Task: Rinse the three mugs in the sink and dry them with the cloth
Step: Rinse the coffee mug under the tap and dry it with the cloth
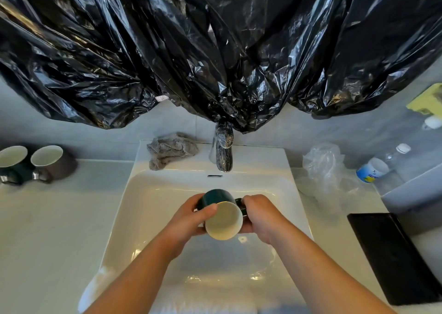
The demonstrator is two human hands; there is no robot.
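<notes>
Background: black plastic sheeting (215, 50) hangs over the grey wall, well beyond both hands.
Surface: a white counter (59, 230) runs out to the left and to the right of the hands.
Sink: the white sink (143, 194) lies directly under both hands.
Tap: a chrome tap (223, 153) stands on the back rim, straight ahead of the hands.
Held mug: the dark green mug (221, 214) is between the two hands, above the basin. It is tipped on its side, with its cream inside facing the person.
Left hand: the left hand (189, 218) wraps its fingers round the body of the mug, and the thumb lies near the rim.
Right hand: the right hand (260, 214) grips the handle side with curled fingers; the handle itself is mostly hidden.
Cloth: a grey cloth (171, 150) lies crumpled on the back rim, beyond the left hand and just beside the tap.
Other mugs: a dark mug (13, 163) and a brown mug (53, 162) stand upright side by side, far to the left of the left hand.
Right side: a clear plastic bag (323, 165) and a plastic bottle (373, 170) are beyond the right hand; a flat black object (392, 254) lies to its right.
</notes>
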